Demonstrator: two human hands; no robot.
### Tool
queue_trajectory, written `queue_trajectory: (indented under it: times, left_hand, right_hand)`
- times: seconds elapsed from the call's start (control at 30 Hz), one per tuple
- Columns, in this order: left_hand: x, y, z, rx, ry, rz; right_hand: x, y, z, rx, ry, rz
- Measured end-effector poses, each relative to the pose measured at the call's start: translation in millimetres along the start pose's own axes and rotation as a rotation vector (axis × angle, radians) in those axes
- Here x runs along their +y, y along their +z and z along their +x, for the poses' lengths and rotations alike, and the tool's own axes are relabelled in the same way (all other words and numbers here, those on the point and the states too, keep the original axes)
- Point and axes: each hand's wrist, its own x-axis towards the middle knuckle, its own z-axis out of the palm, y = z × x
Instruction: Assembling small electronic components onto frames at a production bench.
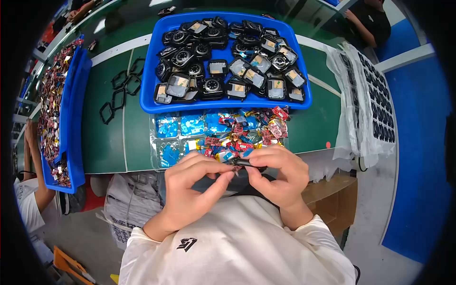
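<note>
Close to my body, at the table's near edge, both hands meet over small parts. My right hand (282, 173) pinches a dark watch case (243, 162), seen edge-on, between thumb and fingers. Thumb and forefinger of my left hand (197, 183) close on a small reddish piece (237, 168) at the left end of that case; its exact kind is too small to tell. Just beyond my hands lies a clear compartment tray (153, 142) with blue pieces (192, 124) in it. Small red circuit boards (244, 146) with wires and batteries are heaped over its right half.
Behind it stands a blue tray (147, 90) full of black watch cases (212, 85). Black frames (118, 99) lie to the left, near a long blue bin (76, 102) of red boards. Plastic-wrapped trays (377, 99) of dark parts stand right. Other people work around the table.
</note>
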Motion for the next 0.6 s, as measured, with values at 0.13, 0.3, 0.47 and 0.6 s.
queue_trajectory:
  times: [0.13,0.3,0.47,0.6]
  left_hand:
    - [2.5,0.6,-2.7,0.017,0.131,0.134]
    - [-0.2,11.7,-9.2,0.014,-0.274,-0.561]
    - [-2.9,14.5,-13.2,0.091,-0.203,-0.4]
    - [-5.3,14.1,-12.6,0.119,-0.088,-0.245]
  right_hand:
    - [-4.8,-3.9,0.0,-0.049,-0.116,-0.124]
    - [0.9,3.0,-10.0,0.008,-0.038,0.058]
    - [-0.3,6.1,-13.8,0.008,0.022,0.121]
    - [-7.1,5.7,-14.4,0.014,0.153,0.197]
